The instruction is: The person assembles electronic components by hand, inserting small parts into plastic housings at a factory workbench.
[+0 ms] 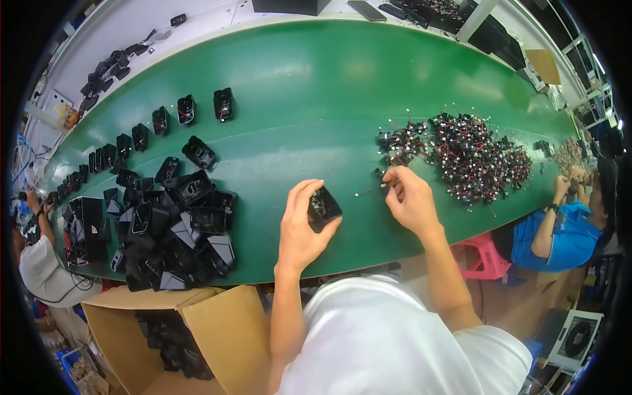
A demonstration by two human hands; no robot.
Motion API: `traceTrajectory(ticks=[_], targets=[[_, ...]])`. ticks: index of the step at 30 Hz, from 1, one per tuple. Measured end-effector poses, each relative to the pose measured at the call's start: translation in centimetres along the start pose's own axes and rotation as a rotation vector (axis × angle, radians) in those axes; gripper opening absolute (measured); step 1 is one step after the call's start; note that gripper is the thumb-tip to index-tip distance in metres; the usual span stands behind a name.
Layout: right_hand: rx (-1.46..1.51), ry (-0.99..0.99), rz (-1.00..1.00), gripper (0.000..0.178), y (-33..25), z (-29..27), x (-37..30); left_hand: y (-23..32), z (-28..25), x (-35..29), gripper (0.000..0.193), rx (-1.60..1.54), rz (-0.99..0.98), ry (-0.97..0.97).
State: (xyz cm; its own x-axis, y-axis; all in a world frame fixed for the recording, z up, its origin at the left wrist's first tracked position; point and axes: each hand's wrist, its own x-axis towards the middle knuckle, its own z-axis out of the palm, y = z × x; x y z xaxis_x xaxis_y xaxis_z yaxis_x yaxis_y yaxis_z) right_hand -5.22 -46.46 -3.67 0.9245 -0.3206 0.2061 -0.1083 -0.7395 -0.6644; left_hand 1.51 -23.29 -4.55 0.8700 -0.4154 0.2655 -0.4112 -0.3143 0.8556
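My left hand (299, 230) is wrapped round a black, open-topped plastic housing (324, 208), holding it tilted above the green table, its hollow inside showing. To its right, my right hand (412, 203) pinches thumb and finger together on a small black wired part (383, 184); a thin red lead with a white end sticks out to the left. Just beyond that hand lies a small cluster of similar wired parts (403, 141). A much bigger heap of them (474, 158), black with red leads and white plugs, spreads to the right.
A pile of black housings (174, 227) covers the table's left side, with a row of housings (139, 137) curving behind it. An open cardboard box (227, 329) holding black pieces stands below. Co-workers sit at both ends, one in blue (556, 237). A pink stool (484, 257) stands right.
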Motion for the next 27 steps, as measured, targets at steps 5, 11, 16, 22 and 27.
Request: traceTrajectory(ticks=[5, 11, 16, 22, 27], targets=[[-0.143, -0.062, -0.036, 0.020, -1.7, -0.5, -0.7, 0.8, 0.4, -0.2, 0.066, -0.091, -0.041, -0.081], [0.006, -0.112, 0.023, 0.030, -0.1, -0.6, -1.8, 0.8, 1.5, -0.3, 0.066, -0.140, -0.030, -0.097], [-0.116, -0.104, 0.039, 0.035, -3.9, -1.9, -2.3, 1.2, 1.1, -0.2, 0.068, -0.268, -0.121, -0.104], [-0.119, -0.118, 0.065, 0.027, -2.1, -0.7, -2.5, 1.3, 0.7, -0.6, 0.078, -0.342, -0.216, -0.204], [0.109, -0.053, 0.008, 0.015, -3.2, -1.3, -2.3, 0.9, 0.7, -1.0, 0.090, -0.684, -0.196, -0.198]])
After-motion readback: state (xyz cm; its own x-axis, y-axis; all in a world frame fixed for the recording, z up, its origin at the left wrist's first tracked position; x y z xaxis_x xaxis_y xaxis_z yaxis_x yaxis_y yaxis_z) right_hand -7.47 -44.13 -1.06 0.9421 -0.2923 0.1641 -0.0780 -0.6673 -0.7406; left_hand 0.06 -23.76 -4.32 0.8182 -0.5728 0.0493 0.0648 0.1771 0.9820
